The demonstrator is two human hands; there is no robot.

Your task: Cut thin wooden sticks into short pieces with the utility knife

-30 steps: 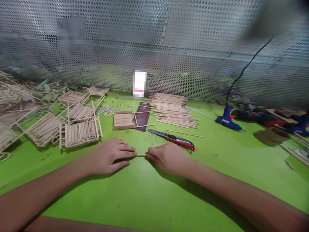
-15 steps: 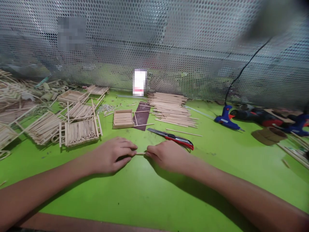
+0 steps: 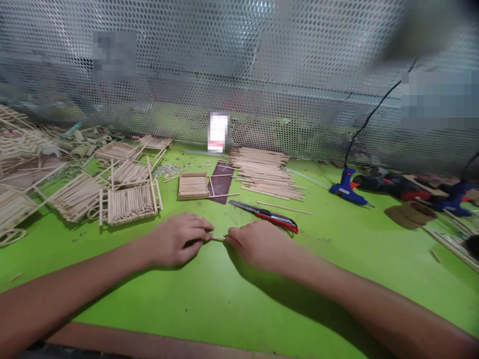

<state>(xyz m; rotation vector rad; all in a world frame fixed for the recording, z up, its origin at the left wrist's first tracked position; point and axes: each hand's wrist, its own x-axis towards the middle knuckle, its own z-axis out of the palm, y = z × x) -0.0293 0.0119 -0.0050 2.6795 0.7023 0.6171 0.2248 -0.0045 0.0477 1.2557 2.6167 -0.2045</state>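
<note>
A thin wooden stick [image 3: 219, 239] bridges the small gap between my two hands, low over the green table. My left hand [image 3: 183, 239] is closed on its left end with the fingertips. On the right end, my right hand [image 3: 260, 247] pinches with thumb and curled fingers; how far the stick runs inside each hand is hidden. A red and black utility knife [image 3: 267, 215], blade out, lies just beyond my right hand. Behind it rests a single loose stick [image 3: 284, 207]. Farther back sits a small cart-like stick model [image 3: 193, 186], partly on a dark brown sheet [image 3: 221, 182].
A pile of sticks [image 3: 265, 172] lies at the back centre. Several stick models [image 3: 130, 202] crowd the left. At right are a blue glue gun [image 3: 350, 188] with a black cord and a brown tape roll [image 3: 409, 214]. A perforated metal screen [image 3: 179, 65] stands behind.
The camera view has shifted slightly. Both hands keep their hold on the stick, nearly unmoved, and the things on the table lie as before.
</note>
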